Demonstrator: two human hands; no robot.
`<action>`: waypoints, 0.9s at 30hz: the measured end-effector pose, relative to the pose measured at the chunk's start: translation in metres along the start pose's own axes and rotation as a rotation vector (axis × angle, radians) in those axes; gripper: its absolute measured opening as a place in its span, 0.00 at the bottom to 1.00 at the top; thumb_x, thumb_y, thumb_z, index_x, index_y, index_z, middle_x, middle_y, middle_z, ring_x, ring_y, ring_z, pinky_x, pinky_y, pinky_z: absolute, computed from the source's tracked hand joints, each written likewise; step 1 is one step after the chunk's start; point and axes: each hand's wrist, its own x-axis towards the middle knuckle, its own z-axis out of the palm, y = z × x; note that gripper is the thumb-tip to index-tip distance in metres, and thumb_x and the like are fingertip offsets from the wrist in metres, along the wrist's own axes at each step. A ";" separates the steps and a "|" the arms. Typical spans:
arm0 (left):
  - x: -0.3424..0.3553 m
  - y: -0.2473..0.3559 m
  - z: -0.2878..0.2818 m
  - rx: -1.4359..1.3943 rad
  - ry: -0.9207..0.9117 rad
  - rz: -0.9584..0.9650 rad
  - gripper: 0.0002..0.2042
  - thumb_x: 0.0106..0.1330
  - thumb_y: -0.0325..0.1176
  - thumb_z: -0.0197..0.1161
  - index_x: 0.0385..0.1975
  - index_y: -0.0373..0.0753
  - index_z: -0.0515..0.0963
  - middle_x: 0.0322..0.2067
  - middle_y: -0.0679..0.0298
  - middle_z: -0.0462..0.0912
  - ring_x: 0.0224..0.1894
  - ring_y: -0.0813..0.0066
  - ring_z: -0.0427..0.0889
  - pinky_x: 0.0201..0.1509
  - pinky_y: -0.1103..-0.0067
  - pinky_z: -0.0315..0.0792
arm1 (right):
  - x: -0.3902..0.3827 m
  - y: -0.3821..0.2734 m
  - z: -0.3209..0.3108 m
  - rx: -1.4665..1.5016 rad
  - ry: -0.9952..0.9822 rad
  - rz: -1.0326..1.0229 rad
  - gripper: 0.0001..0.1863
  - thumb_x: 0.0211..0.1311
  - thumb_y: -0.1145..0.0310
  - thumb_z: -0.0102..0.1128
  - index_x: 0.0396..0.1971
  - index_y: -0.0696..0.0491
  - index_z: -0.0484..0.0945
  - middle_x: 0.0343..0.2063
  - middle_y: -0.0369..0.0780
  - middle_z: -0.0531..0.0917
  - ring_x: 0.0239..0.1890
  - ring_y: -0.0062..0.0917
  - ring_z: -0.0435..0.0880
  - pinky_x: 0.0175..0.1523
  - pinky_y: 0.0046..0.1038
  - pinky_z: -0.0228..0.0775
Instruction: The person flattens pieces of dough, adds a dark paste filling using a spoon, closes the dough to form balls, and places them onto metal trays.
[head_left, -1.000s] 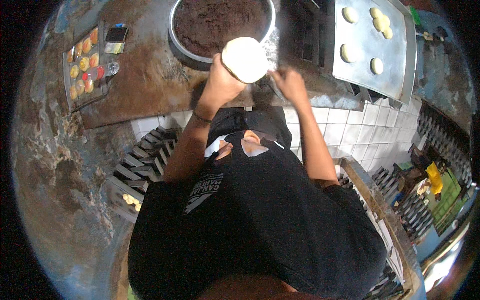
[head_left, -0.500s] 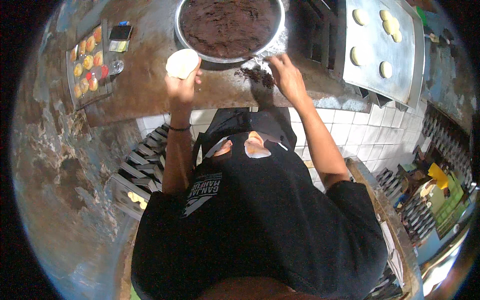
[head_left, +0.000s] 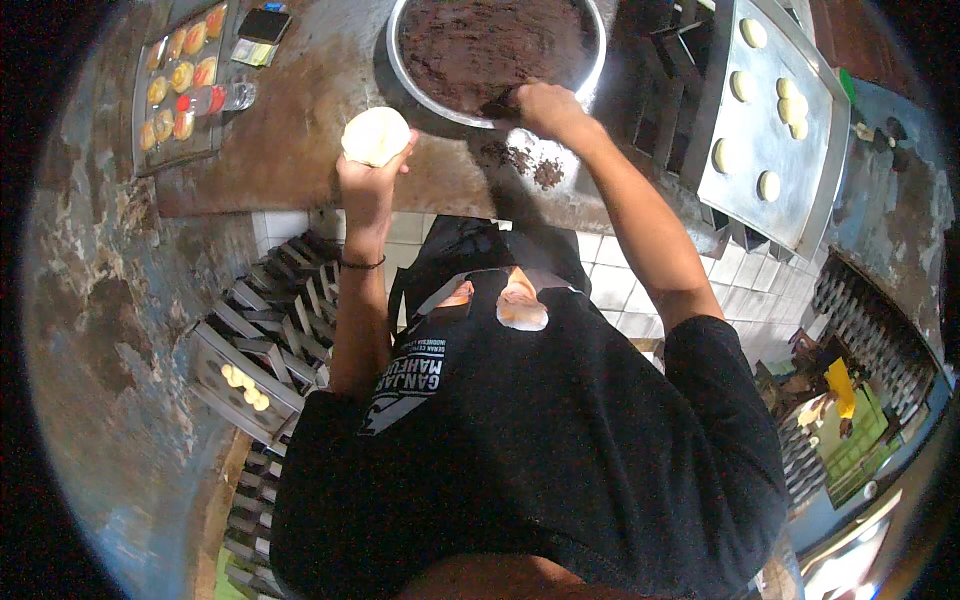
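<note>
Dough disc (head_left: 376,136): one, lying over the fingers of my left grip (head_left: 368,188), beyond the wrist, thumb along its right edge.
Left grip: closed around that disc.
Right grip (head_left: 555,112): at the near rim of the bowl (head_left: 398,62), over dark filling (head_left: 490,50); fingertips hidden, so I cannot tell whether it is closed.
Bowls: one, on the worktop (head_left: 290,130).
Dough balls (head_left: 768,186): four apart, plus one touching cluster, on one metal tray (head_left: 748,125).

1 brown workbench (head_left: 290,130), white tiles (head_left: 612,285) below its edge, slatted rack (head_left: 280,295) at left, mottled blue-brown surface (head_left: 110,330) beyond, wall or floor unclear from here, green panel (head_left: 862,445) far right, strong glare (head_left: 852,555) nearby.
</note>
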 end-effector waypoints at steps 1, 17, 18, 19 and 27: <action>0.000 -0.002 -0.005 0.022 0.015 -0.007 0.16 0.62 0.26 0.78 0.48 0.31 0.82 0.36 0.62 0.89 0.33 0.77 0.85 0.33 0.81 0.76 | 0.004 0.009 -0.002 0.061 -0.043 0.018 0.11 0.66 0.67 0.59 0.42 0.58 0.84 0.45 0.52 0.87 0.47 0.48 0.89 0.53 0.47 0.83; 0.013 -0.032 -0.003 0.386 -0.159 0.124 0.22 0.57 0.29 0.81 0.50 0.32 0.83 0.46 0.57 0.91 0.47 0.70 0.90 0.55 0.72 0.81 | -0.010 0.023 0.016 0.574 0.002 -0.102 0.17 0.68 0.73 0.57 0.55 0.54 0.84 0.46 0.44 0.89 0.51 0.34 0.87 0.58 0.36 0.77; 0.013 -0.031 0.001 0.430 -0.145 0.149 0.22 0.57 0.29 0.81 0.51 0.33 0.83 0.45 0.57 0.91 0.47 0.70 0.90 0.55 0.72 0.81 | -0.014 0.024 0.007 0.805 -0.049 -0.149 0.16 0.69 0.72 0.58 0.54 0.55 0.85 0.44 0.43 0.89 0.51 0.30 0.86 0.59 0.33 0.76; 0.012 -0.022 0.005 0.429 -0.184 0.159 0.22 0.56 0.30 0.81 0.50 0.35 0.83 0.45 0.56 0.91 0.47 0.68 0.90 0.54 0.71 0.81 | -0.033 0.005 -0.018 0.901 -0.075 -0.129 0.14 0.74 0.71 0.55 0.53 0.56 0.84 0.39 0.40 0.89 0.49 0.24 0.84 0.57 0.31 0.74; 0.012 0.023 0.037 0.369 -0.301 0.367 0.20 0.53 0.32 0.82 0.45 0.36 0.82 0.38 0.58 0.91 0.41 0.65 0.91 0.48 0.71 0.82 | -0.115 -0.085 -0.049 0.498 0.570 -0.248 0.32 0.54 0.83 0.61 0.61 0.45 0.80 0.48 0.44 0.78 0.48 0.43 0.82 0.54 0.41 0.77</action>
